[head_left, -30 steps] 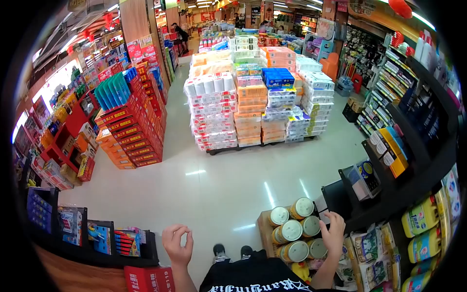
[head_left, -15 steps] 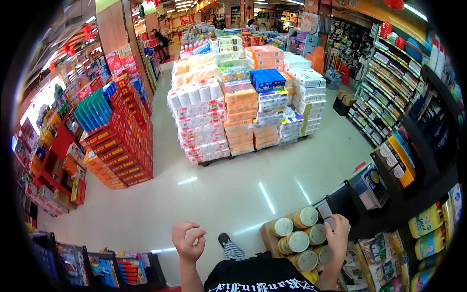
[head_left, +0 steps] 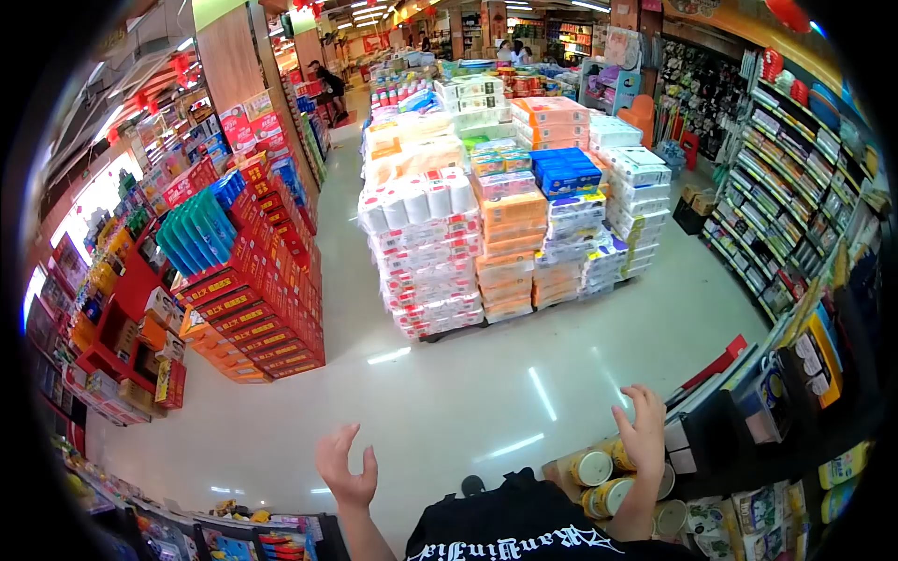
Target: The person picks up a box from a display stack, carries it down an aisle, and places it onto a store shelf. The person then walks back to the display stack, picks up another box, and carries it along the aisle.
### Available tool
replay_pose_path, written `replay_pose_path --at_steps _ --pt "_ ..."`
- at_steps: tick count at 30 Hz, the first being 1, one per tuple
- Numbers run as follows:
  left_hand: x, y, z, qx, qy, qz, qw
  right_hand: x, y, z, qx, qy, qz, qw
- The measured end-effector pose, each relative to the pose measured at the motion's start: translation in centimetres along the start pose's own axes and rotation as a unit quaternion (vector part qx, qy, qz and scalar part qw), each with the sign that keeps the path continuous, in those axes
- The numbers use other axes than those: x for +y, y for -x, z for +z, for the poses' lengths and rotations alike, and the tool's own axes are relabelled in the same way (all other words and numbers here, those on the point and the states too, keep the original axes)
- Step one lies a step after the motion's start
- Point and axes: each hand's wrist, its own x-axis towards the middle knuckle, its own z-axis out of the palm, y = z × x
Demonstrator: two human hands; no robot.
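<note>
Floor (head_left: pixel 449 402): one pale, glossy sheet is spreading open ahead of the wearer, and one clear aisle is running back between the two big stacks.
Tissue stack (head_left: pixel 426 280): one block is standing mid-floor, its dark base edging the open room.
Wall shelving (head_left: pixel 795 187): one tall run is bounding the far right side.
Red carton stack (head_left: pixel 271 318): one stepped pile is forming the aisle's left edge.
Low shelves: two are closing in the near room, one dark left shelf (head_left: pixel 329 538) and one dark right shelf (head_left: pixel 716 432).
Person in dark clothes (head_left: pixel 327 86): one is leaning beside the far pillar.
Orange chair (head_left: pixel 639 114): one is sitting behind the tissue stack, to its right.
Tins (head_left: pixel 613 496): five pale lids are showing at lower right, by the right shelf, partly hidden behind the right forearm.
Left hand (head_left: pixel 348 469): one is hovering over open floor, its fingers curving and its thumb standing apart.
Right hand (head_left: pixel 644 430): one is spreading its fingers, the thumb apart; the tins are lying nearest, just below it in view, though I cannot tell how high it is hanging.
Teal packets (head_left: pixel 198 232): about six are leaning on the red carton stack.
Shoe (head_left: pixel 473 485): one is peeking out beyond the black shirt (head_left: pixel 510 519).
</note>
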Motion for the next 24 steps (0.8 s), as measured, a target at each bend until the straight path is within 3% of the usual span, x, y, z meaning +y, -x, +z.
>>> replay_pose_path --at_steps 12,17,24 --pt "-5.6 -2.6 4.3 -0.012 -0.017 -0.095 0.995 -2.3 -9.9 7.2 -0.058 -0.012 -0.057 0.997" --pt "-6.0 -6.9 9.1 0.011 -0.039 -0.097 0.994 -1.7 -17.2 9.7 -0.062 -0.028 -0.098 0.993" --pt "-5.7 -13.9 17.8 0.065 -0.042 -0.094 0.993 0.9 -28.8 10.1 0.004 -0.036 -0.109 0.993"
